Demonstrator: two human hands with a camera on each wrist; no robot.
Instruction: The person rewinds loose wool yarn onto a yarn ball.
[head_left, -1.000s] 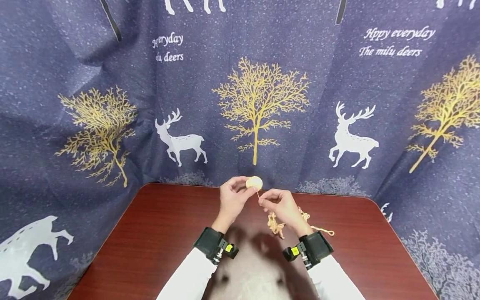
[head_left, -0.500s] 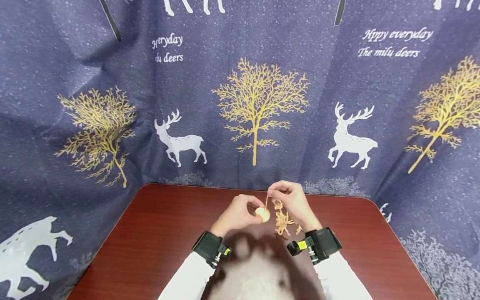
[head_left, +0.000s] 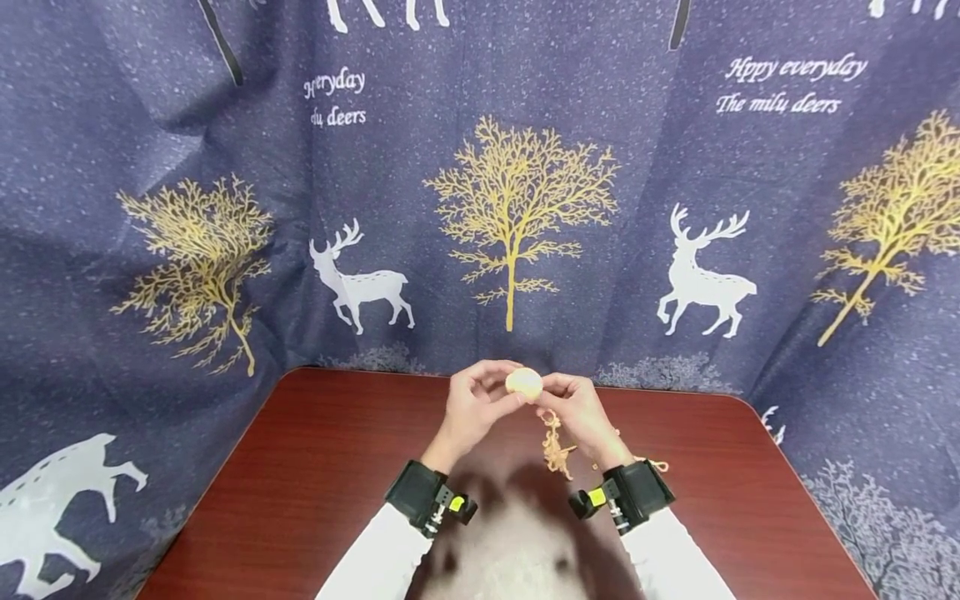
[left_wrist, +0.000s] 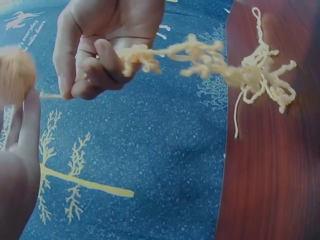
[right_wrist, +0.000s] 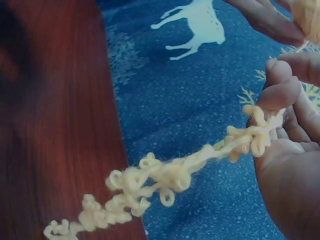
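A small pale-yellow yarn ball [head_left: 524,384] is held up over the far side of the table between the fingers and thumb of my left hand [head_left: 468,408]. Close on its right, my right hand [head_left: 581,412] pinches the strand that runs to the ball; a short taut length of it shows in the left wrist view. From beneath the right fingers hangs a kinked, looped length of the same yarn [right_wrist: 170,175]. It trails down to a tangled heap of yarn [left_wrist: 265,82] on the table, partly hidden by the right hand in the head view.
The reddish-brown wooden table [head_left: 315,467] has rounded far corners. Directly behind it hangs a dark blue curtain [head_left: 450,275] printed with deer and trees. Each wrist wears a black band with a small camera [head_left: 457,502].
The ball dipped half a second ago with the right hand raised above it, the strand drawn upward. Now the left hand has lifted the ball again and the right hand is lower, close beside it.
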